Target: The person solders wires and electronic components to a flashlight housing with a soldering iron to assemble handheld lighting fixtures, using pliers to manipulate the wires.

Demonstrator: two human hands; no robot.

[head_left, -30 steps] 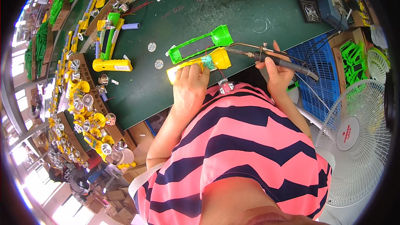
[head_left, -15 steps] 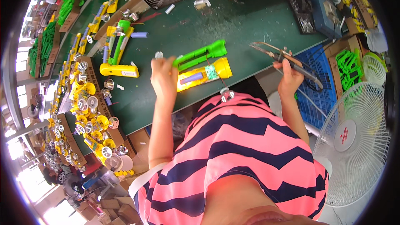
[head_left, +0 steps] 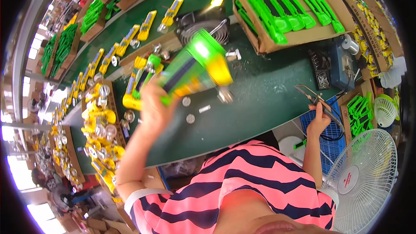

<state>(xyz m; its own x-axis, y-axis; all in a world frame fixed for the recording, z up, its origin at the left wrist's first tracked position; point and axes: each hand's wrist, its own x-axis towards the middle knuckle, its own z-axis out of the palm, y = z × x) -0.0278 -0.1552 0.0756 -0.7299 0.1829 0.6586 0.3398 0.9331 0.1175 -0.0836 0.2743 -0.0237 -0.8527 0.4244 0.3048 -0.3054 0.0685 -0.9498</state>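
A green-and-yellow torch housing (head_left: 193,63), blurred, is up off the desk (head_left: 251,117), its narrow end in the person's left hand (head_left: 158,104), fingers closed around it. From that hand it reaches away and to the right, the wide head farthest out; a silvery reflector (head_left: 225,95) shows as a smear just below the head. Over on the right, the other hand, the right hand (head_left: 320,121), grips a soldering iron (head_left: 331,115) near the desk's edge, tip well apart from the housing. Two small round discs (head_left: 190,118) lie on the desk nearer the person. Beyond stand a black square fan (head_left: 203,32) and a cardboard box (head_left: 299,43) of green shells (head_left: 277,11).
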